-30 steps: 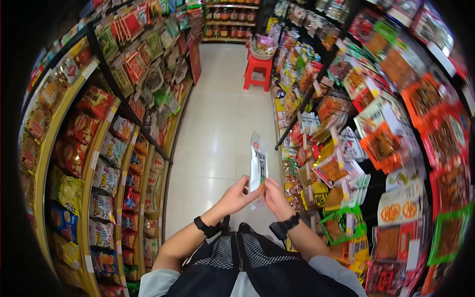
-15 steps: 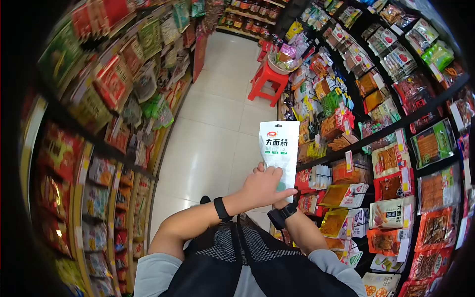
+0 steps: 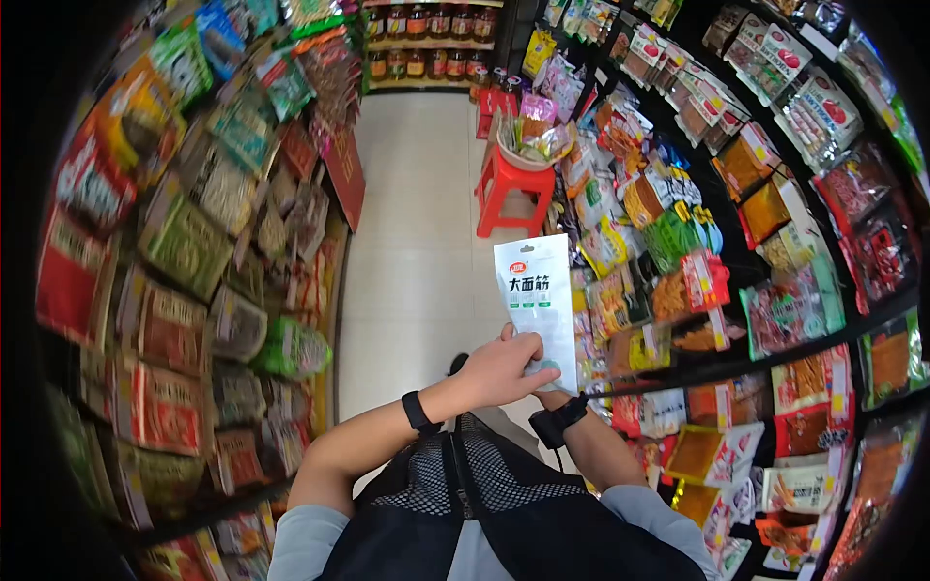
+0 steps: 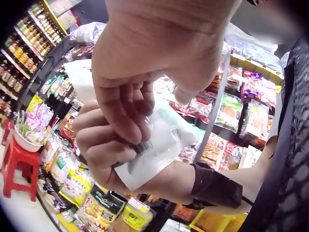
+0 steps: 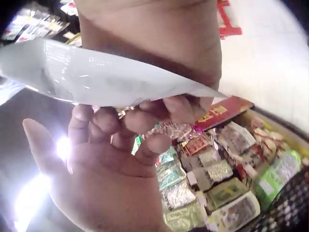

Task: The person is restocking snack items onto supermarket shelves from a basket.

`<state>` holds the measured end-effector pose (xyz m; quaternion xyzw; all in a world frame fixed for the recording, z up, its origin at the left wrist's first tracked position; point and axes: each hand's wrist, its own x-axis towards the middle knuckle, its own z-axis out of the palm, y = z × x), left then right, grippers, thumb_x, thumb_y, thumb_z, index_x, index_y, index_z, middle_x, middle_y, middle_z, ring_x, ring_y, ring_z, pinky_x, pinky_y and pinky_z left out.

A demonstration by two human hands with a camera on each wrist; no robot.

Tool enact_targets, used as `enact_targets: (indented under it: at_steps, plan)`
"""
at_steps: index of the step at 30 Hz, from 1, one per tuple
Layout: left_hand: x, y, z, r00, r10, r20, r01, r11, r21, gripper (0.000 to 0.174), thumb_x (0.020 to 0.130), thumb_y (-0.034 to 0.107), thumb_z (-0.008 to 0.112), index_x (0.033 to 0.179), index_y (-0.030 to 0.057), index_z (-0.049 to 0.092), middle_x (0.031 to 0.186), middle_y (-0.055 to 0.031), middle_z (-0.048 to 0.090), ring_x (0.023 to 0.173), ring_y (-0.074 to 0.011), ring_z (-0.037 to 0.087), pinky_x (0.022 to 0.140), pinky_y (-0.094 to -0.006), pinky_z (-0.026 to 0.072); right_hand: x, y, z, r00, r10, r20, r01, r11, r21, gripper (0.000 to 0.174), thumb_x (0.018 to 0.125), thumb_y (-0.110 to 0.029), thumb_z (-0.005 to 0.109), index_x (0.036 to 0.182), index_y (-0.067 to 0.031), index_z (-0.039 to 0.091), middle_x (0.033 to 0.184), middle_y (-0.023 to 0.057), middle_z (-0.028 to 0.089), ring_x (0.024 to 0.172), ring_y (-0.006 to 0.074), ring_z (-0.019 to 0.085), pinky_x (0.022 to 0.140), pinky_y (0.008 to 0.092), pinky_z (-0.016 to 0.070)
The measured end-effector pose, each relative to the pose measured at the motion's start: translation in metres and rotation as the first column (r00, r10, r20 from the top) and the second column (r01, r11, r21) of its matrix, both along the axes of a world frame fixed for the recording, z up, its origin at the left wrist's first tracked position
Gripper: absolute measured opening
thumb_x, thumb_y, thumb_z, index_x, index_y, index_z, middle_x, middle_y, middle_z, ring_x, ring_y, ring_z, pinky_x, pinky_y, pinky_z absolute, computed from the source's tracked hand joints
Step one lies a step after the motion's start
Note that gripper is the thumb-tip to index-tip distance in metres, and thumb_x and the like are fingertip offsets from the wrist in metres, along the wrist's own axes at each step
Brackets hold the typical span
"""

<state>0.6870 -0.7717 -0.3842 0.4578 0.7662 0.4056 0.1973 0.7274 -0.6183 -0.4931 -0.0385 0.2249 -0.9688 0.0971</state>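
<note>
A flat white snack packet [image 3: 538, 290], printed with a red oval logo and large black Chinese characters, stands with its front toward the head camera. My right hand [image 4: 99, 145] grips its lower part from behind, with fingers curled round the edge onto the front; the packet hides most of that hand in the head view. Across the lower front lies my left hand [image 3: 499, 368], its thumb held apart and its bent fingertips touching the packet beside the right fingers. In the right wrist view the left palm [image 5: 111, 188] faces the packet [image 5: 96, 77].
Shelves of hanging snack bags [image 3: 678, 223] line the right side, and more bagged goods [image 3: 174, 329] the left. Ahead, a red stool [image 3: 513, 194] bears a basket [image 3: 528, 145] of packets. Jars [image 3: 426, 63] stand on shelves at the aisle's far end.
The packet has turned from nearly edge-on to face the head camera. My left hand has moved from its lower end across its front. The head view swung right, then partly back left.
</note>
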Motion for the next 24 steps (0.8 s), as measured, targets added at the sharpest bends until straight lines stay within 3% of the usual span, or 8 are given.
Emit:
enact_targets:
  at_steps: [2,5,6,7,11,14,19,24]
  plan:
    - [-0.060,0.017,-0.003,0.986,0.063,0.156,-0.063,0.998,-0.002,0.044,0.090,0.043,0.066,0.103,0.0033,0.053,0.090,-0.0141,0.064,0.079,-0.0307,0.066,0.069,-0.0384,0.0537,-0.056,0.022,0.008,0.978,-0.194,0.074,0.166,0.944,0.286,0.025,0.106,-0.025,0.041,0.105,-0.0067,0.058,0.090,0.0032,0.063,0.080,0.0123,0.061,0.074,0.0270,0.0520]
    - [-0.150,0.028,-0.017,0.922,0.176,0.346,-0.190,0.982,0.005,0.050,0.092,0.042,0.066,0.117,0.0005,0.052,0.100,-0.0165,0.067,0.092,-0.0260,0.067,0.078,-0.0354,0.0538,-0.137,0.047,0.019,0.860,-0.503,0.078,0.303,0.629,0.716,0.024,0.106,-0.023,0.045,0.103,-0.0040,0.059,0.090,0.0021,0.064,0.081,0.0082,0.059,0.074,0.0262,0.0503]
    - [-0.182,0.032,-0.024,0.891,0.213,0.401,-0.237,0.971,0.010,0.052,0.092,0.041,0.066,0.121,-0.0005,0.051,0.104,-0.0171,0.068,0.098,-0.0237,0.067,0.081,-0.0343,0.0536,-0.164,0.056,0.021,0.863,-0.502,0.048,0.313,0.608,0.730,0.023,0.105,-0.021,0.046,0.102,-0.0031,0.060,0.091,0.0021,0.064,0.081,0.0077,0.059,0.074,0.0259,0.0499]
    - [-0.207,0.037,-0.032,0.868,0.182,0.462,-0.286,0.944,0.166,0.050,0.095,0.030,0.066,0.128,-0.0039,0.050,0.115,-0.0171,0.066,0.108,-0.0202,0.064,0.091,-0.0335,0.0511,-0.187,0.062,0.021,0.867,-0.497,0.026,0.314,0.587,0.746,0.022,0.105,-0.020,0.047,0.102,-0.0022,0.060,0.091,0.0020,0.064,0.082,0.0073,0.059,0.074,0.0256,0.0496]
    - [-0.299,0.037,-0.044,0.616,0.253,0.746,-0.417,0.908,0.037,0.037,0.096,0.013,0.060,0.128,-0.0040,0.052,0.120,-0.0120,0.065,0.108,-0.0185,0.063,0.095,-0.0329,0.0493,-0.259,0.077,0.009,0.929,-0.367,0.057,0.180,0.578,0.796,0.020,0.102,-0.017,0.052,0.102,0.0002,0.062,0.092,0.0019,0.065,0.083,0.0064,0.058,0.074,0.0239,0.0483]
    - [-0.371,0.040,-0.059,0.552,0.287,0.783,-0.423,0.906,-0.034,0.036,0.095,0.011,0.061,0.128,-0.0032,0.053,0.119,-0.0121,0.066,0.106,-0.0185,0.064,0.092,-0.0332,0.0512,-0.323,0.091,0.009,0.956,-0.276,0.096,0.086,0.581,0.809,0.019,0.100,-0.015,0.054,0.106,0.0013,0.063,0.095,0.0024,0.066,0.085,0.0072,0.060,0.075,0.0246,0.0489]
    - [-0.501,0.059,-0.106,0.431,0.176,0.885,-0.292,0.955,-0.047,0.033,0.094,0.009,0.061,0.125,-0.0001,0.057,0.116,-0.0102,0.068,0.101,-0.0187,0.067,0.088,-0.0342,0.0540,-0.428,0.127,-0.007,0.957,-0.188,0.219,-0.069,0.587,0.807,0.023,0.096,-0.013,0.057,0.115,-0.0006,0.063,0.100,0.0022,0.068,0.088,0.0088,0.063,0.078,0.0267,0.0501]
    - [-0.627,0.092,-0.122,0.450,0.092,0.888,-0.106,0.993,-0.050,0.034,0.093,0.010,0.064,0.126,0.0012,0.060,0.119,-0.0090,0.068,0.106,-0.0176,0.065,0.093,-0.0330,0.0512,-0.529,0.162,-0.014,0.921,-0.169,0.350,-0.185,0.601,0.778,0.032,0.095,-0.015,0.062,0.123,-0.0005,0.061,0.110,0.0062,0.070,0.097,0.0144,0.066,0.086,0.0318,0.0529]
